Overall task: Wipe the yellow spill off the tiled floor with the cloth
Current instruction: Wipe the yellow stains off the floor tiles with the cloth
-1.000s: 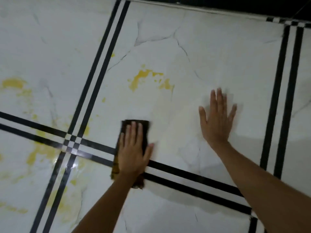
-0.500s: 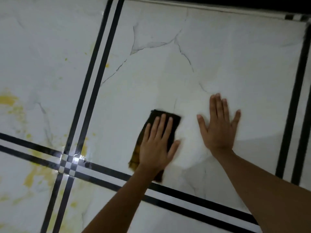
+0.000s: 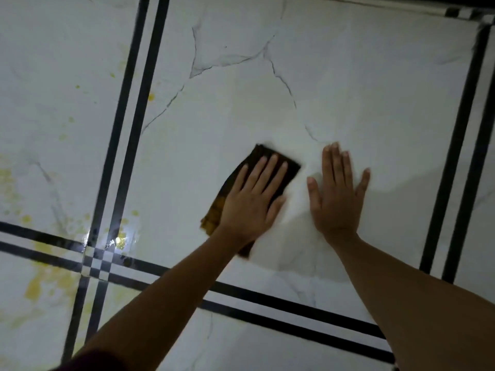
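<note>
A dark brown folded cloth [image 3: 290, 167], stained yellow at its near edge, lies on the white marble-look tiled floor [image 3: 348, 89] near the middle of the view. My left hand [image 3: 254, 199] presses flat on the cloth with straight fingers. Just to its right, my right hand [image 3: 337, 191] rests flat on the bare tile with fingers spread. Yellow spill [image 3: 47, 282] remains as smears and spots on the tiles at the lower left, with more yellow drops [image 3: 122, 236] near the crossing of the black lines.
Double black lines [image 3: 134, 108] run up the floor on the left and another pair [image 3: 460, 145] on the right; a third pair [image 3: 281, 301] crosses near my forearms. A dark edge [image 3: 455, 1] borders the top right.
My left hand has slid the cloth up and to the right, close beside my right hand. The yellow patch on the middle tile is no longer visible. The right hand stayed planted.
</note>
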